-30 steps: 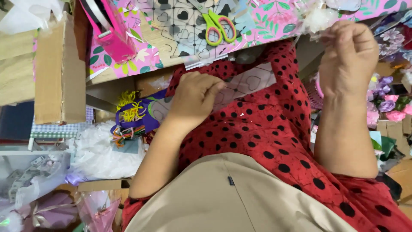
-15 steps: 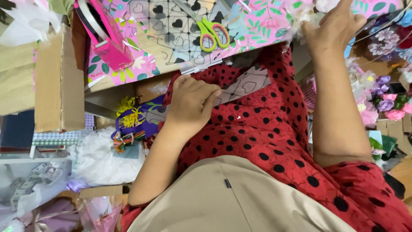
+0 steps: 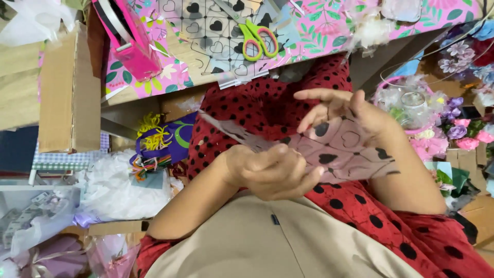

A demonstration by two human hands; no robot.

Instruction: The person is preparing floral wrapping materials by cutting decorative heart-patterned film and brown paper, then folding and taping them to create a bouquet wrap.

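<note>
Both hands work over the lap, against a red dress with black dots [image 3: 242, 110]. The left hand [image 3: 275, 172] is curled closed, gripping the near edge of a clear plastic sheet printed with black hearts [image 3: 339, 152]. The right hand [image 3: 355, 116] lies just right of it on the same sheet, its fingers [image 3: 321, 95] spread and loosely open, the sheet running under the palm and across the wrist. The sheet stretches from a narrow tip at the left to the right forearm. At the far side, a table [image 3: 319, 28] with a pink flowered cover carries green-handled scissors [image 3: 257, 38] lying on another heart-printed sheet [image 3: 206, 25], and a pink tape dispenser [image 3: 126, 38] to the left. A cardboard box [image 3: 69, 98] stands far left; artificial flowers [image 3: 463, 131] lie at the right
</note>
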